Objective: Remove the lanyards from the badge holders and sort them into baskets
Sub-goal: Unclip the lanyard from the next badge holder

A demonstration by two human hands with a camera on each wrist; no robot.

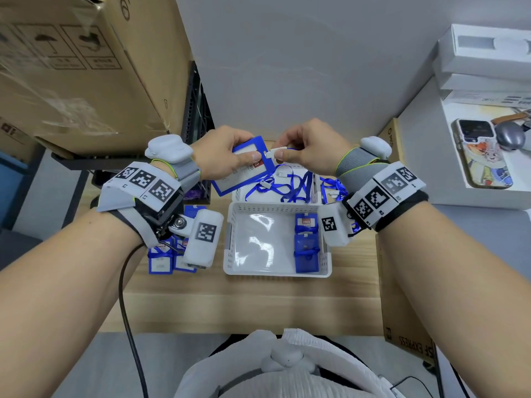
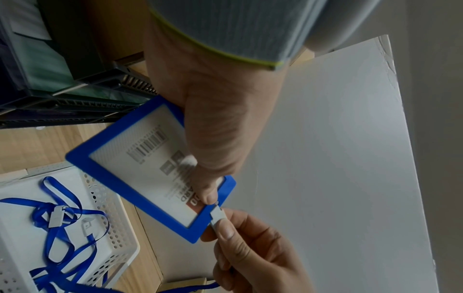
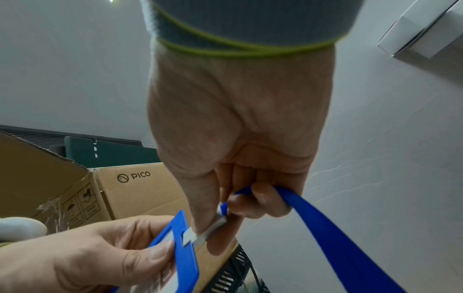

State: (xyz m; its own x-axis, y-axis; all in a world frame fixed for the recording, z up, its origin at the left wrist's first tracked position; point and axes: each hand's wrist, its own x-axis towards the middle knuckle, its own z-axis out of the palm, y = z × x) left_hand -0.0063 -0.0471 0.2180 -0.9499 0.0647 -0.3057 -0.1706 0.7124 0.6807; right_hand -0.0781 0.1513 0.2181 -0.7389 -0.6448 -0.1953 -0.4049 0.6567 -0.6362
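My left hand grips a blue badge holder above the far basket, thumb on its top edge. My right hand pinches the white lanyard clip, which sits in the holder's slot. The blue lanyard strap trails from under my right fingers. The far white basket holds several loose blue lanyards. The near white basket holds blue badge holders along its right side.
More blue badge holders lie on the wooden table left of the near basket. A large cardboard box and a dark crate stand at the left. A phone and white boxes sit at the right.
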